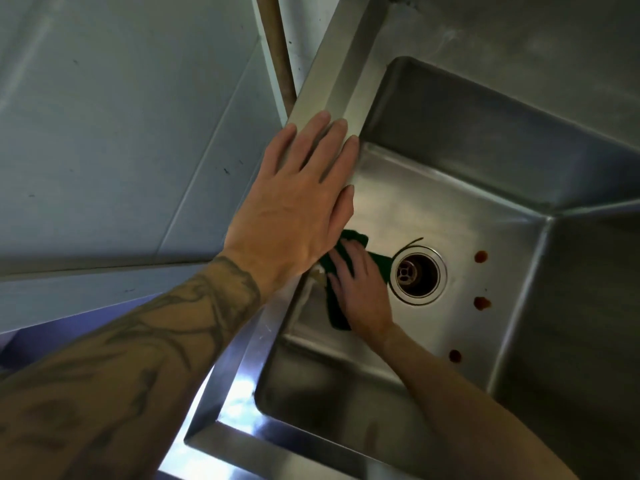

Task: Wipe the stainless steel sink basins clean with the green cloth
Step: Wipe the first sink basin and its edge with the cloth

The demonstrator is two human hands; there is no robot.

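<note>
Beside the drain (418,274), right hand (360,289) presses green cloth (337,317).

Pale grey wall panels (121,133) at the left — a brown pipe (278,46) just beside them.

The stainless steel sink basin (450,188) fills the right of the frame. On its floor lie the green cloth (379,266) (partly covered, left of the drain (418,274)) and three reddish spots (480,256), perhaps sauce.
</note>
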